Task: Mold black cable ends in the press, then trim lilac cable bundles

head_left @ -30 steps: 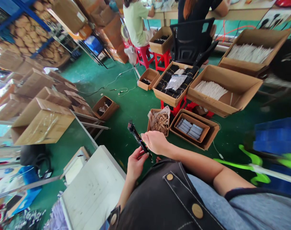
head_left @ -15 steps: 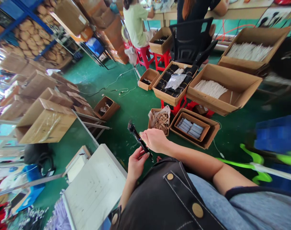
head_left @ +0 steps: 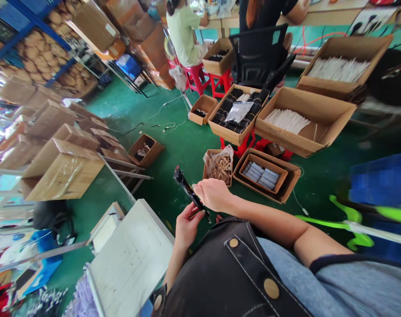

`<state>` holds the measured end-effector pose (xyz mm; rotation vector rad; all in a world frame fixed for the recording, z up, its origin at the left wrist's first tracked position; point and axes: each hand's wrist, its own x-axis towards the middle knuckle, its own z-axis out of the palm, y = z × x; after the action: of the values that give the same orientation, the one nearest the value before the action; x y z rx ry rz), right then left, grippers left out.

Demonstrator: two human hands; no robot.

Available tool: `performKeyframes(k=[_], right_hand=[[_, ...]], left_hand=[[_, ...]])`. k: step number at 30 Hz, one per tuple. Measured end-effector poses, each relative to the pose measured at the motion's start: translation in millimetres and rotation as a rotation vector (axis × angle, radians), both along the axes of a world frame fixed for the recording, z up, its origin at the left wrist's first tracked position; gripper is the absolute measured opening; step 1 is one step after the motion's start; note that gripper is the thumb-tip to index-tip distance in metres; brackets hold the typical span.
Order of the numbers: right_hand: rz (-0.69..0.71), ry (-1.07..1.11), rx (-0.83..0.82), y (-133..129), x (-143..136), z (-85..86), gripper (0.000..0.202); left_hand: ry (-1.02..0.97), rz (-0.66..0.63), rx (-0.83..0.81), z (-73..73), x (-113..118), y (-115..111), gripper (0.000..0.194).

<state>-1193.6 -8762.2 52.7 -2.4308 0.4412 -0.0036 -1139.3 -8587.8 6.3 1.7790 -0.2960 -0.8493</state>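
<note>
Left fingers (head_left: 187, 212), right fingers (head_left: 200, 191) grasping slim black object (head_left: 183, 182); white tabletop (head_left: 130, 248) beside, cardboard boxes (head_left: 225, 134) crowding ahead

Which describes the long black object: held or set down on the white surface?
Held: left hand and right hand are both on the black object, off the white surface.

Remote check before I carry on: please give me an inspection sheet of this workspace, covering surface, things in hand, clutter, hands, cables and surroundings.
Surface: white tabletop, with small dark marks.
Things in hand: slim black item, slanted, its details unclear.
Clutter: open cartons, some holding white strips or grey rolls.
Hands: left hand and right hand both grip the black item.
Cables: pale cable on the green floor.
Surroundings: people seated at the far bench.
</note>
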Motion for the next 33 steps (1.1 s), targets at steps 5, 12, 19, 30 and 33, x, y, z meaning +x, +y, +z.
performKeyframes(k=[5, 12, 19, 30, 33], right_hand=[[0.020, 0.000, -0.003, 0.8, -0.7, 0.8, 0.052], [-0.026, 0.000, -0.003, -1.7, 6.4, -10.5, 0.055], [-0.045, -0.009, 0.004, -6.1, 13.5, -11.3, 0.057], [-0.002, 0.026, 0.013, 0.2, 9.2, -16.1, 0.055], [-0.002, 0.015, 0.011, 0.4, 9.5, -17.1, 0.054]], left_hand=[[-0.007, 0.002, -0.018, 0.6, -1.2, 1.9, 0.050], [0.005, 0.000, -0.031, 2.1, -3.2, 2.7, 0.047], [-0.007, -0.001, 0.001, 5.2, -3.0, 2.3, 0.047], [0.010, 0.014, -0.027, 3.6, -3.1, 1.7, 0.047], [0.004, 0.007, -0.026, 3.3, -3.0, 2.3, 0.046]])
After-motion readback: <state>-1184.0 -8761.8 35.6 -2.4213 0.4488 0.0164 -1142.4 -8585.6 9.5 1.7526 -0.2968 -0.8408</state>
